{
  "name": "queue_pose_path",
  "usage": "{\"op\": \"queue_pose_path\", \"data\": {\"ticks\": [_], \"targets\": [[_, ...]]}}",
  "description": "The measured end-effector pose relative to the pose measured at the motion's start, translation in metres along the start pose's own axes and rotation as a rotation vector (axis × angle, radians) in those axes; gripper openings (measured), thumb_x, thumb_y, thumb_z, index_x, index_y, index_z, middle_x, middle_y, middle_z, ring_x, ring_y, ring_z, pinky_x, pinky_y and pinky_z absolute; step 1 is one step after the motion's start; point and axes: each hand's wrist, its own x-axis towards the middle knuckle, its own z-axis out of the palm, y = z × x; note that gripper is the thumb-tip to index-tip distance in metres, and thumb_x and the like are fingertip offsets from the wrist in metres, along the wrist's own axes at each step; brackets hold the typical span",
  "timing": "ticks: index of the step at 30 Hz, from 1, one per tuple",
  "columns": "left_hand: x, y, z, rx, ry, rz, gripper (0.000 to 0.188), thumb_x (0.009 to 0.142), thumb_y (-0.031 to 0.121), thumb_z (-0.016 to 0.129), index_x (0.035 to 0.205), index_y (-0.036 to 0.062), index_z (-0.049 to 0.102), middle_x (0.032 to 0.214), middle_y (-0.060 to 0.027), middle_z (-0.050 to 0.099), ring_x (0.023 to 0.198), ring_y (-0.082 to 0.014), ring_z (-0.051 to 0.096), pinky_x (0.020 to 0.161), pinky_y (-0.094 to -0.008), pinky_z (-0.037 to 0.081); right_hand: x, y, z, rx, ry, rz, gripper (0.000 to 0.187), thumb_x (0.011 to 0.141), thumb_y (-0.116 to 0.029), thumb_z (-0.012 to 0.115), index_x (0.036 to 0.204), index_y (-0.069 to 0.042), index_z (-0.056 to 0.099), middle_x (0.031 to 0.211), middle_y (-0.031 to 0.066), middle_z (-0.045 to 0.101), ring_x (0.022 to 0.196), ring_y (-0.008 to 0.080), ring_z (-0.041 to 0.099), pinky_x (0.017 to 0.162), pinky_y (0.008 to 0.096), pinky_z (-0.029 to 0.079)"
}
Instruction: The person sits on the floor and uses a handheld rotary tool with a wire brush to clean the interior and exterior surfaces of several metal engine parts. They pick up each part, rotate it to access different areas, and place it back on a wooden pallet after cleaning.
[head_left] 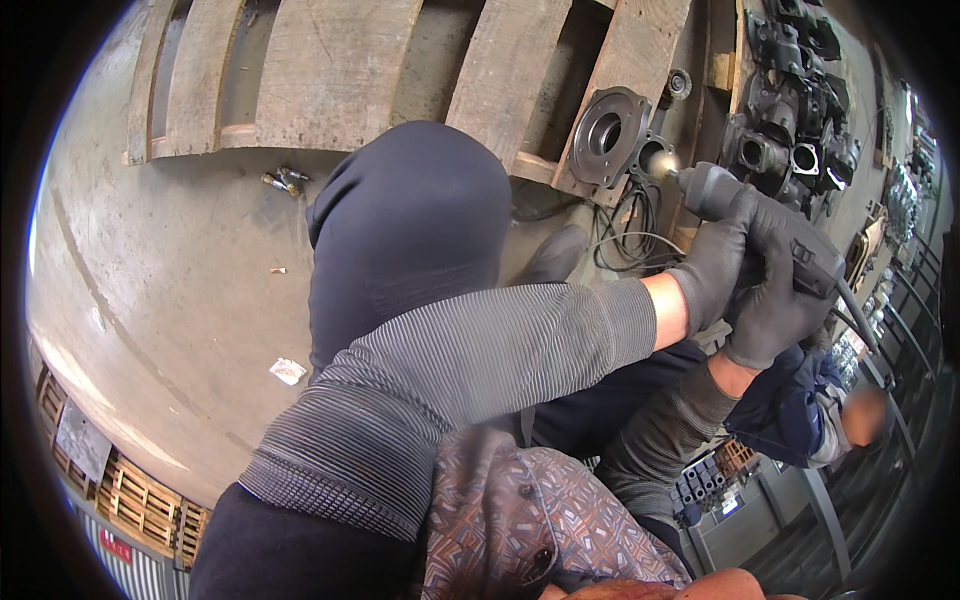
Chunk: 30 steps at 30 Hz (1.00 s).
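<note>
My left hand (712,262), in a dark grey glove, wraps around the front part of a black corded die grinder (795,238). Farther back along the body, my right hand (772,318), gloved the same way, is closed on it too. The round tip (660,165) at the grinder's nose looks blurred and bright. That tip is at the smaller opening of a grey metal housing (592,160), whose wide round flange faces up. The housing lies on the edge of a wooden pallet (520,70). My fingers partly hide the tool's underside.
Many dark metal castings (790,110) are packed at the upper right. A black cable (632,225) lies coiled beside the pallet. Small metal fittings (286,181) and a white scrap (288,371) lie on the concrete floor. Another person (800,410) is at the right.
</note>
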Motion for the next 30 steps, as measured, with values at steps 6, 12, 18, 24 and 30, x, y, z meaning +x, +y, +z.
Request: {"op": "queue_pose_path", "data": {"ticks": [6,12,18,24,30], "targets": [[-0.004,0.001,0.004,0.024,0.041,0.011,0.057,0.100,0.055,0.061,0.125,0.0035,0.061,0.115,-0.0101,0.069,0.102,-0.0218,0.069,0.093,-0.0358,0.056,-0.003,-0.005,0.002,0.039,0.011,-0.023,0.047,0.084,0.005,0.076,0.128,0.010,0.060,0.123,0.0166,0.068,0.108,0.0213,0.068,0.098,0.0362,0.055],[0.000,0.007,-0.003,0.069,0.063,0.034,0.057,0.100,0.055,0.061,0.123,0.0039,0.062,0.114,-0.0090,0.069,0.102,-0.0204,0.068,0.092,-0.0347,0.056,-0.002,0.001,0.010,0.108,0.001,-0.046,0.045,0.084,0.002,0.078,0.124,0.009,0.060,0.119,0.0146,0.068,0.106,0.0204,0.068,0.096,0.0346,0.055],[0.015,0.013,-0.018,0.081,0.044,0.055,0.060,0.102,0.057,0.054,0.127,0.0029,0.061,0.121,-0.0106,0.069,0.108,-0.0224,0.066,0.100,-0.0376,0.052,-0.001,0.016,0.020,0.069,-0.030,0.020,0.057,0.080,-0.002,0.085,0.129,0.007,0.056,0.122,0.0132,0.067,0.105,0.0193,0.067,0.096,0.0333,0.054],[0.017,0.017,-0.020,0.097,0.021,0.047,0.066,0.105,0.061,0.046,0.131,0.0013,0.059,0.127,-0.0125,0.067,0.116,-0.0246,0.063,0.106,-0.0386,0.047,-0.004,0.018,0.026,0.046,-0.032,-0.012,0.054,0.077,-0.004,0.087,0.123,0.005,0.061,0.114,0.0109,0.069,0.104,0.0191,0.067,0.096,0.0317,0.053],[0.015,0.019,-0.015,0.021,0.049,0.000,0.061,0.103,0.058,0.051,0.129,0.0041,0.061,0.123,-0.0110,0.068,0.113,-0.0228,0.063,0.104,-0.0375,0.049,-0.002,0.013,0.027,0.145,0.018,-0.003,0.055,0.078,-0.004,0.086,0.125,0.006,0.060,0.115,0.0117,0.070,0.100,0.0182,0.068,0.092,0.0327,0.056]]}}
